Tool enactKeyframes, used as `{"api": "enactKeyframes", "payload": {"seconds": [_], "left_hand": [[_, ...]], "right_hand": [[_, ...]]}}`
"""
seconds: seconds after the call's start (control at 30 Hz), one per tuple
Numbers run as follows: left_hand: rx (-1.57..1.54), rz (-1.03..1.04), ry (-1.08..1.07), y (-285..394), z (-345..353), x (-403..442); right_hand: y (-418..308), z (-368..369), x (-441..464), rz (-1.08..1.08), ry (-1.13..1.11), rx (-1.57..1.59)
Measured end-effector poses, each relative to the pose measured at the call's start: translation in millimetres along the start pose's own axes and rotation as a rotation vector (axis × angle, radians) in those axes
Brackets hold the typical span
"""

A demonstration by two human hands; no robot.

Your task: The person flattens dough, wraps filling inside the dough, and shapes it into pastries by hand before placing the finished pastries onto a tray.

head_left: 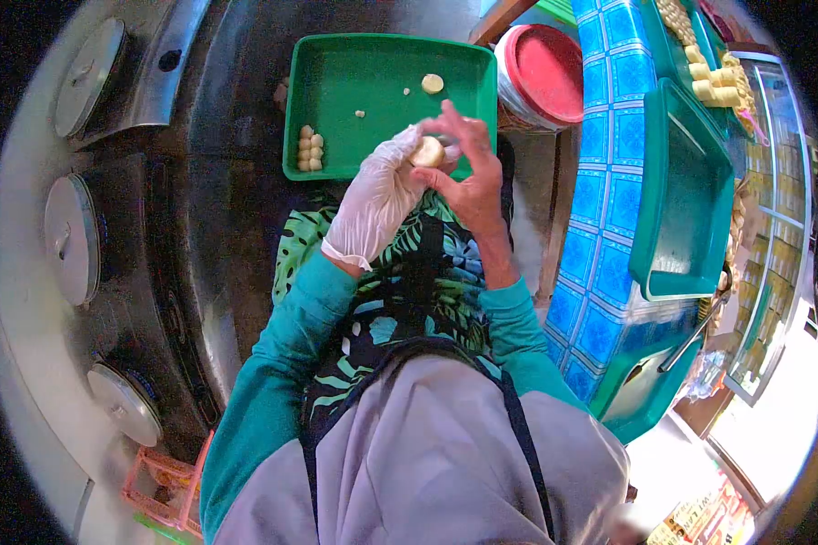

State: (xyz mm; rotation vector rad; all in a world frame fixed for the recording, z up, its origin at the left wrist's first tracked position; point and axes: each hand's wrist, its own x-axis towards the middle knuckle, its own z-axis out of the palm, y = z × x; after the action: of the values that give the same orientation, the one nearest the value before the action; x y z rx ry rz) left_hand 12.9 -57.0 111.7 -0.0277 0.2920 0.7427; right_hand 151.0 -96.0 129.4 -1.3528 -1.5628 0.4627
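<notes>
My left hand (377, 200), in a thin white glove, holds a pale round piece of dough (426, 153) in front of my lap. Over the same piece is my bare right hand (473, 179), its fingers stretched out and apart. The right thumb lies at the lower edge of the dough; whether it presses on it I cannot tell. Just beyond both hands is a green tray (391, 45). In it lie another round dough piece (433, 84), two tiny crumbs and, at the near left corner, a cluster of small pale balls (310, 148).
Lidded round pots (73, 238) line the dark counter on the left. A red-lidded bucket (543, 73) stands beyond the tray's right side. To the right, a blue tiled counter (600, 195) carries a green tray (686, 200) and stacked pale pieces (716, 84). A pink basket (161, 486) sits lower left.
</notes>
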Motion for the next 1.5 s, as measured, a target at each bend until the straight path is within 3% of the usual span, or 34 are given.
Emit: {"api": "enactKeyframes", "payload": {"seconds": [0.07,0.13,0.27,0.33,0.47,0.53,0.6,0.7,0.8,0.9,1.0,1.07,1.33,1.43,1.5], "left_hand": [[0.034,0.069,0.047,-5,6,-1],[-0.05,0.135,0.161,-8,21,-1],[0.03,0.153,0.156,-13,4,5],[0.285,0.26,0.197,-16,7,5],[0.299,0.355,0.324,-28,8,4],[0.398,0.35,0.354,-29,2,7],[0.118,0.178,0.178,-22,2,7],[0.0,0.12,0.166,-17,13,0],[0.015,0.174,0.128,-18,-1,2],[0.101,0.201,0.025,-18,-8,1],[0.141,0.232,0.115,-20,-2,-1],[0.143,0.187,0.125,-16,2,-5],[0.296,0.251,0.262,-25,1,-1],[0.269,0.257,0.262,-21,6,-2],[0.046,0.134,0.237,-11,7,-4]], "right_hand": [[-4,6,-4,-0.064,0.099,-0.107],[-4,12,-14,0.013,0.244,-0.055],[-2,19,-25,0.084,0.262,-0.064],[-7,25,-26,0.043,0.224,-0.07],[-20,33,-37,0.024,0.189,-0.172],[-14,36,-40,0.049,0.177,-0.119],[-6,35,-36,0.103,0.211,-0.026],[0,29,-29,0.135,0.236,0.037],[0,25,-28,0.162,0.29,0.086],[6,15,-28,0.058,0.196,-0.012],[7,10,-23,0.083,0.127,0.091],[8,7,-25,0.001,0.053,-0.088],[0,19,-34,0.021,0.139,-0.196],[5,17,-30,0.011,0.113,-0.179],[5,14,-25,-0.001,0.095,-0.162]]}}
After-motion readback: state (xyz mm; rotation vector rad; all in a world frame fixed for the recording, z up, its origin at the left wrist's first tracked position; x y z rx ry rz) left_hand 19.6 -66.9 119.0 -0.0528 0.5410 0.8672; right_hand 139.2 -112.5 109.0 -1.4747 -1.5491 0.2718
